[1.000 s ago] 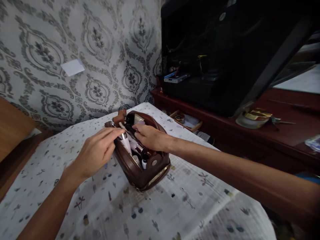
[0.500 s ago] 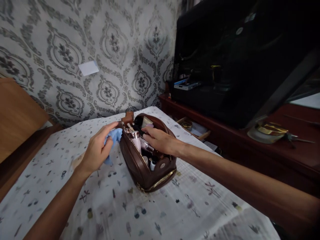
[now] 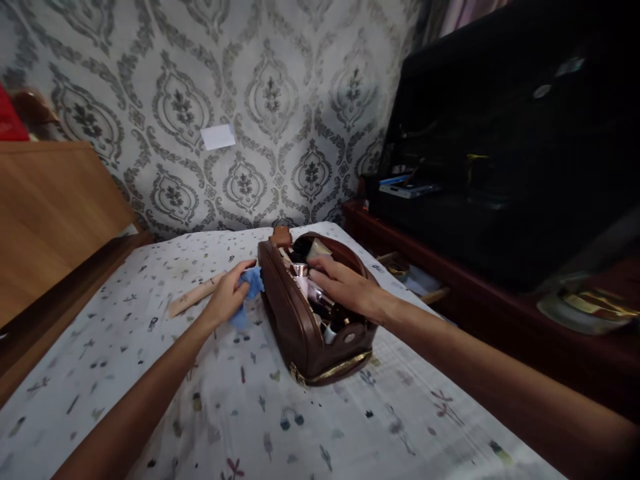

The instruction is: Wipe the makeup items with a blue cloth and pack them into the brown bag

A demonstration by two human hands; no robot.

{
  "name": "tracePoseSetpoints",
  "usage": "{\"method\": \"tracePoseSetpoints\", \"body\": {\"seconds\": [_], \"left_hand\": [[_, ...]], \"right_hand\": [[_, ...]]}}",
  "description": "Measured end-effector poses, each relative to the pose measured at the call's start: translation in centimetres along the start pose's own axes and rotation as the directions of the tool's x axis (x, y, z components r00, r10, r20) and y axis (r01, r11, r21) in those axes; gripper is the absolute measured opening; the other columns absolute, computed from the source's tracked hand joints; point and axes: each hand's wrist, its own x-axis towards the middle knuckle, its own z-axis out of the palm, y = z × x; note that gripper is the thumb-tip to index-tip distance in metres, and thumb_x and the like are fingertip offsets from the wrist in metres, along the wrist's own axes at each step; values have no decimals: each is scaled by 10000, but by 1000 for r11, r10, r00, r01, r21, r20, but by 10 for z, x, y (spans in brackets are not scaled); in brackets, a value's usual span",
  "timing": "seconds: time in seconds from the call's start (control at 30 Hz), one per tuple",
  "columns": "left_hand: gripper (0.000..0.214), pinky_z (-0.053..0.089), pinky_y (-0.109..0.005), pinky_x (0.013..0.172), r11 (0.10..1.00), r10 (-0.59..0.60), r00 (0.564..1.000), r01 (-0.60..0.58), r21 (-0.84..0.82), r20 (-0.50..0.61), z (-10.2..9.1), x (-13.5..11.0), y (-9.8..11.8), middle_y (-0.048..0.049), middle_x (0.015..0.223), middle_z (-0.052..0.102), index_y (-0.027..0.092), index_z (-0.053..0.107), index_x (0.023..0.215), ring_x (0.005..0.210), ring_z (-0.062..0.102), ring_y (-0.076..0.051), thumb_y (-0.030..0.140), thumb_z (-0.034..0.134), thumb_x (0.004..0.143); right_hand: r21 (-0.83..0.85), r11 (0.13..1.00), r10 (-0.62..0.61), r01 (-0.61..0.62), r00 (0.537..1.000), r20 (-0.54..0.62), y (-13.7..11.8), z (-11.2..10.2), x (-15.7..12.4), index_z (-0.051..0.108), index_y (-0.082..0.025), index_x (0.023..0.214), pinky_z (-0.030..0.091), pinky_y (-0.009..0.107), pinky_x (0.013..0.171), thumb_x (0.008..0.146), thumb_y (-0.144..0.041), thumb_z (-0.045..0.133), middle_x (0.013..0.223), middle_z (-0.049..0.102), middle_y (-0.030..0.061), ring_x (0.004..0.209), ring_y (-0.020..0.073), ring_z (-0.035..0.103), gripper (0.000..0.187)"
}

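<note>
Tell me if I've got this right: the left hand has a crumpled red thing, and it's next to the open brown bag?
Almost! The crumpled thing at the left hand is blue, not red, as the head view shows. It is next to the open brown bag, just as you said.

A white cloth [image 3: 215, 400], printed with small cacti, cherries and pineapples, covers the surface; whether bed or table lies beneath cannot be told. The open brown cosmetic bag [image 3: 290, 313] stands upright on it. Left of the bag, a flat beige strip [image 3: 193, 298] lies slantwise on the cloth.
</note>
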Motion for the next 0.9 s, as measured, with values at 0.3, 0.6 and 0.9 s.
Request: {"method": "tracePoseSetpoints", "body": {"seconds": [0.3,0.6,0.9], "left_hand": [[426,464,-528,996,858,-312,949,296,421,-30,-29,-25,-82,-231,1340,581,128,525,1266,1302,477,-383,393,472,937],[412,457,-391,972,916,-214,961,135,377,176,-44,-53,-83,-122,1254,645,210,564,1261,1175,591,-308,460,491,941],[466,469,-401,903,971,48,966,-105,215,253,-57,-143,-22,-83,1082,654,209,566,1277,1002,610,-261,559,436,999]], "right_hand": [[86,937,-281,338,878,-387,-33,5,-54,620,-187,1197,517,412,958,976,-323,483,1224,658,124,1092,253,639,293],[183,807,-555,561,827,-90,-58,105,-84,559,-180,1286,522,390,1036,998,-200,457,1362,547,160,1219,222,599,306],[417,897,-202,146,975,94,-48,181,-29,628,-160,1174,510,325,861,962,-344,552,1027,671,81,952,202,624,291]]}}
